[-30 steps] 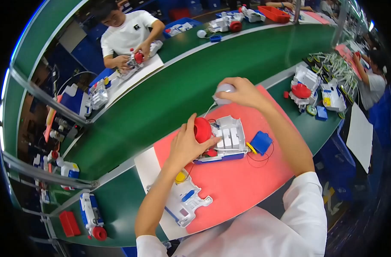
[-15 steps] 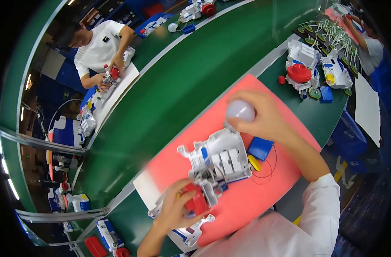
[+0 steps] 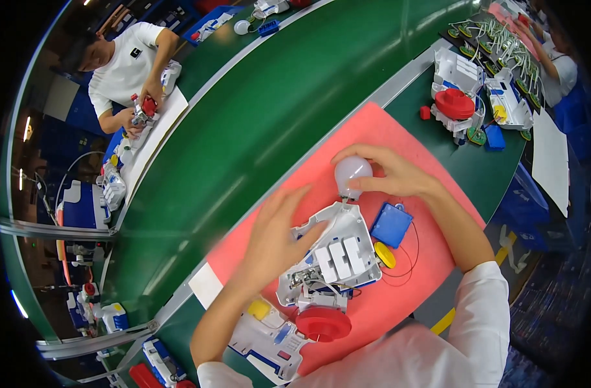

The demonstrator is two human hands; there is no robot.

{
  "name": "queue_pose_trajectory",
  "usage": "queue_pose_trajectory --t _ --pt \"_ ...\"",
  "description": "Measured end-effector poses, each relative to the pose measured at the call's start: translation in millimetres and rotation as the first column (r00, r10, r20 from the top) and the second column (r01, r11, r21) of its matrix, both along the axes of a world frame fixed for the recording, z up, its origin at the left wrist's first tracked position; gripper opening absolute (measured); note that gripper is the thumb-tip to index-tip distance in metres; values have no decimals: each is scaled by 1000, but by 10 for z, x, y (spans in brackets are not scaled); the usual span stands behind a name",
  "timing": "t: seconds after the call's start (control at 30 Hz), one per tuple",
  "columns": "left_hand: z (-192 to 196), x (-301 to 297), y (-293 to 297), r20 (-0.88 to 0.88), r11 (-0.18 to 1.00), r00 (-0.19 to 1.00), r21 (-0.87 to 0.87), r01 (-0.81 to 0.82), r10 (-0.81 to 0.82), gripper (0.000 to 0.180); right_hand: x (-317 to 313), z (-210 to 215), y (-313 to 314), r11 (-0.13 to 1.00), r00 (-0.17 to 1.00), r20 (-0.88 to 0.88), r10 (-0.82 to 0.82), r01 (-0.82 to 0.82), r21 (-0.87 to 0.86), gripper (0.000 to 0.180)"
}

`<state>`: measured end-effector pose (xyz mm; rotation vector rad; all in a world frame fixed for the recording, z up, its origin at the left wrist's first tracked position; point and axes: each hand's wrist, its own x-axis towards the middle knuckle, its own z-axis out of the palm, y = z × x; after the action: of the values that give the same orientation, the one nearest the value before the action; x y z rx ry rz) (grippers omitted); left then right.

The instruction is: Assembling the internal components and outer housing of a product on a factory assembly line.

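Note:
My right hand [image 3: 395,171] grips a whitish translucent light bulb [image 3: 351,173], fingers behind it and thumb in front. The bulb's narrow end meets the far end of an open white plastic housing [image 3: 355,226]. Over the housing's left side hovers my left hand [image 3: 274,236], fingers spread with nothing in them; it hides part of the rim. White blocks sit inside the housing, with metal parts and wires at its near end. There a red round part [image 3: 323,323] rests beside a white and blue shell half [image 3: 269,339]. Thin wires run near a blue box [image 3: 391,225] and yellow disc [image 3: 384,255].
Everything lies on a pink mat [image 3: 431,258] on a green bench. Another housing with a red round part [image 3: 454,103] stands at the right, near many wired green discs [image 3: 489,45]. Across the green belt [image 3: 243,116], a co-worker [image 3: 127,71] handles similar parts.
My left hand has let go of the red round part and moved up over the housing. The bulb has turned more upright in my right hand. The housing has shifted slightly.

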<state>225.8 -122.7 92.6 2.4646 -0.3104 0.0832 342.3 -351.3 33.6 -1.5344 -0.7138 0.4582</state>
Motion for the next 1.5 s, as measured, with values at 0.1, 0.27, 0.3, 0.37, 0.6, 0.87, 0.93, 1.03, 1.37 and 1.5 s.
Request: queue_pose_trajectory --t 0.1,0.27,0.3,0.37,0.6,0.87,0.93,1.03,1.37,1.5 --pt "-395 165 17 -117 993 988 41 107 -101 44 35 120 47 996 1000 11 12 -10 -87 31" --pt "-363 258 38 -465 953 860 -295 75 -211 44 52 571 149 852 940 340 38 147 -503 37" --pt "-360 266 60 -512 934 822 -352 66 -251 44 97 635 167 809 964 247 95 70 -584 48" --pt "-348 246 95 -547 917 791 -397 42 -273 44 116 639 215 763 974 161 157 -16 -646 58" --pt "-431 201 78 -490 909 834 -414 34 -254 45 145 462 353 605 931 258 259 52 -795 55" --pt "-446 164 40 -408 940 884 -328 91 -228 47 65 246 399 627 881 352 316 84 -774 54" --pt "-302 129 37 -549 964 818 -265 23 -170 45 -149 205 509 563 752 601 272 382 -733 55" --pt "-395 -73 131 -143 990 989 -138 24 -44 39 -258 132 543 722 635 766 98 485 -494 57" --pt "158 -2110 -147 -86 975 977 -92 -202 194 76 -2034 411 -55 942 688 705 172 94 -322 71" --pt "-195 -2161 -557 84 967 979 163 -197 186 86 -2122 361 -4 978 809 588 2 120 -169 44"
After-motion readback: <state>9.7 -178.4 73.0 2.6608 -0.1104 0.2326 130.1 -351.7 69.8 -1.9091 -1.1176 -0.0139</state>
